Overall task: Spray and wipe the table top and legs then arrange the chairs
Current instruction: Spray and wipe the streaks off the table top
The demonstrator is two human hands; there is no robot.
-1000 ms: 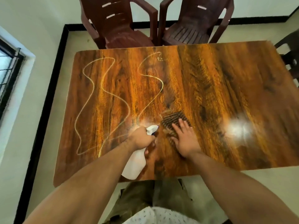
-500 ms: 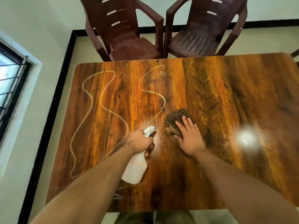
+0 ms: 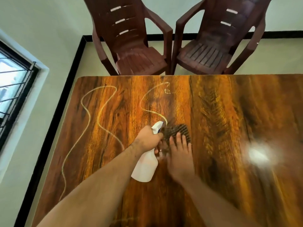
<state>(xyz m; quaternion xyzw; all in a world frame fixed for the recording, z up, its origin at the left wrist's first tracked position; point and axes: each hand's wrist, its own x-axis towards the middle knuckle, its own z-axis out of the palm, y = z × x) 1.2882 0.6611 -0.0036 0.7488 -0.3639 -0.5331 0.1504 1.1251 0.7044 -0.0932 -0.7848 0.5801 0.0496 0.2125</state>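
Well to the left of the gripping hand, a black-barred window [image 3: 13,82] set in a pale wall. Nearer, just left of that grip, thin pale wavy lines of liquid [image 3: 101,122] looping across the glossy brown wood-grain table top [image 3: 221,112].

At the centre, left hand [image 3: 147,140] wrapped tight around the neck of a white plastic spray bottle [image 3: 145,167]. Blue-marked spray head poking out beyond the fist, aimed away from the body. Bottle body hanging below the fist toward the near edge; resting on the wood or just above it, impossible to tell.

Just right of the spray head, close against the fist, a dark brown ribbed cloth [image 3: 177,131] lying flat on the table. Pressed on the near part of that cloth, right hand [image 3: 180,158], palm down, fingers straight and slightly spread, nothing pinched; motion-blurred.

Further right of both hands, a bright white glare patch [image 3: 257,154] on the wood.

Beyond the far table edge, well apart from the grip, two dark maroon plastic armchairs side by side: left chair [image 3: 134,46] above the fist, right chair [image 3: 213,46] above and right of the cloth, armrests nearly meeting.
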